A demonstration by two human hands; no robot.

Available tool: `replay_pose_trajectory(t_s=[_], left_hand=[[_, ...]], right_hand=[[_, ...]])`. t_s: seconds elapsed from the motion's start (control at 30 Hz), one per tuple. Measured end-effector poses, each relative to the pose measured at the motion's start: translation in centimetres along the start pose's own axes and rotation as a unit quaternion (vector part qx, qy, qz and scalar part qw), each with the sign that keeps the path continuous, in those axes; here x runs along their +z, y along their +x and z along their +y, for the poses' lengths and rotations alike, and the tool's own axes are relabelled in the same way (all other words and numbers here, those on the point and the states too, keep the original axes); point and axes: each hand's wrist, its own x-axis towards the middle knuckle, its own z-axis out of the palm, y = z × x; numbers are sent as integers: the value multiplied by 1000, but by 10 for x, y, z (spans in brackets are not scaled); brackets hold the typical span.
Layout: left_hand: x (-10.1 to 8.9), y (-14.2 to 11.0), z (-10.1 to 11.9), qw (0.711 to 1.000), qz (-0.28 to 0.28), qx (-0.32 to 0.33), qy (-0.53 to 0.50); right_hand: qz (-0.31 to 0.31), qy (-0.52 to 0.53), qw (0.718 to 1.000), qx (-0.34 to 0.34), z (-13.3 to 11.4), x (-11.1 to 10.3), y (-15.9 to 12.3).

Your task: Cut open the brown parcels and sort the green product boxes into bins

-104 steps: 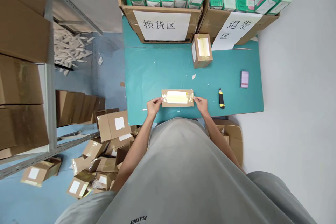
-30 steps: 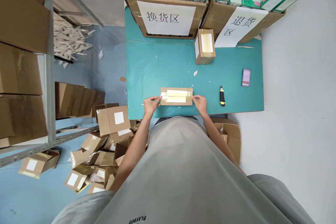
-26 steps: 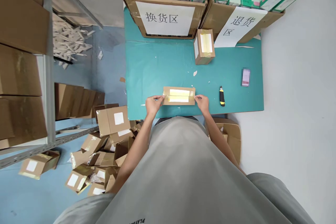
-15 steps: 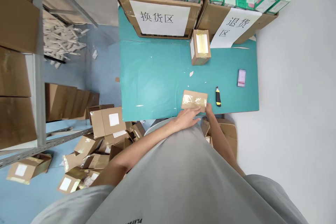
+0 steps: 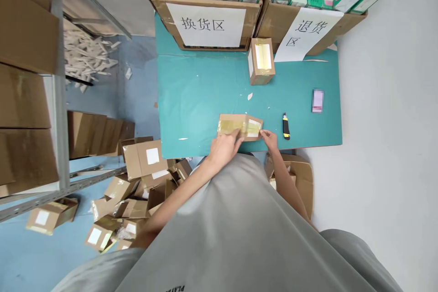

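Observation:
A small cardboard box (image 5: 224,124) lies at the near edge of the teal table, with clear tape along its side and a white label on its right-hand end. My left hand (image 5: 223,148) grips it from the near side, its thumb and fingers on the taped surface. At the right end, my right hand (image 5: 270,139) pinches the box's edge or a bit of tape there; which one is too small to tell. A black and yellow box cutter (image 5: 286,127) lies on the table just right of my right hand.
Another taped box (image 5: 262,61) stands farther back. Behind it are two large cartons (image 5: 253,4) of green boxes with paper signs. A phone (image 5: 317,101) lies at right. Opened boxes (image 5: 147,159) heap on the floor at left, beside a metal shelf (image 5: 60,100).
The cardboard box has shifted left and turned, so its labelled end now shows. My left hand has moved left along it. My right hand has come into fuller view at the right end.

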Motion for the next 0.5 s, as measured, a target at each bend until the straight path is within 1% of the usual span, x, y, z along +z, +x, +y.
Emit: replay_pose_trajectory(t_s=[0.07,0.1,0.17,0.23,0.3,0.37,0.43,0.5], left_hand=[[-3,4,-20,997,31,-65,7],[-1,8,-33,995,45,-92,9],[9,18,-64,988,71,-139,8],[23,26,-99,980,95,-175,-10],[38,31,-130,973,98,-199,-63],[51,31,-154,962,100,-204,-150],[61,28,-170,946,107,-214,-219],[69,24,-182,929,130,-236,-253]], right_hand=[[-7,8,1000,2,-9,9,1],[-12,6,1000,0,-16,15,0],[-29,-10,1000,-7,-31,30,-2],[-51,-45,997,-23,-48,44,-6],[-63,-99,992,-44,-64,55,-10],[-65,-162,982,-64,-80,61,-16],[-66,-215,971,-85,-95,63,-23],[-81,-253,956,-122,-114,67,-33]])
